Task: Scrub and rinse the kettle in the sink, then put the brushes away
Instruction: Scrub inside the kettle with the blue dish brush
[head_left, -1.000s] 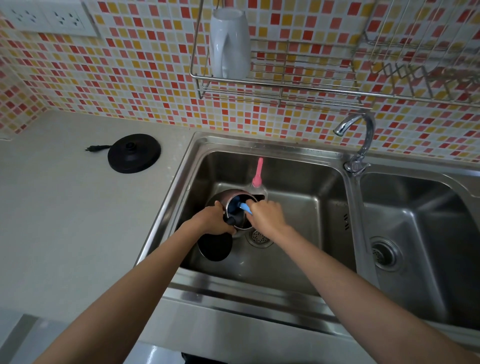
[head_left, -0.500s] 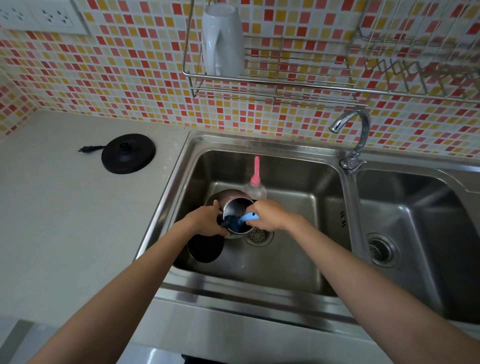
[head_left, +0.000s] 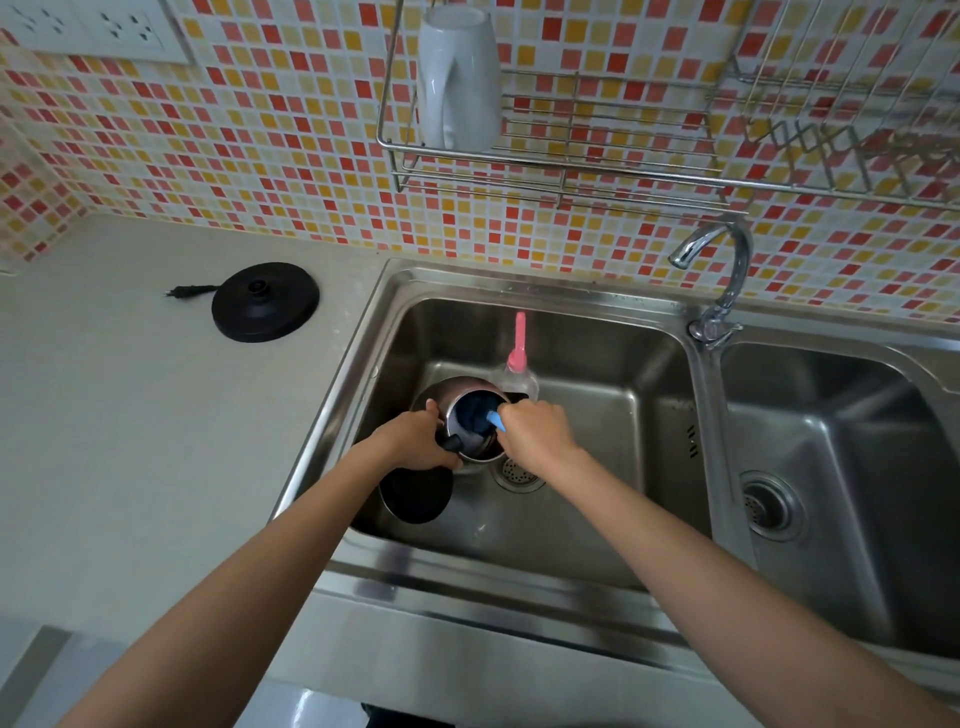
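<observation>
Left hand (head_left: 415, 441): fingers wrapped around the kettle's black handle.
Right hand (head_left: 535, 431): fingers curled tight on the blue brush (head_left: 494, 419).
Kettle (head_left: 470, 415): in the left sink (head_left: 597, 415) basin, brush head inside.
Pink brush (head_left: 518, 338): just behind the kettle.
Kettle base (head_left: 265, 301): on the desk (head_left: 130, 415), far left.

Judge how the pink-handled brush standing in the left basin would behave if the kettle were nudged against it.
The pink-handled brush stands upright on its clear bristle head, beside the kettle, so it would probably tip easily. It looks light plastic, likely to slide on the steel sink.
</observation>
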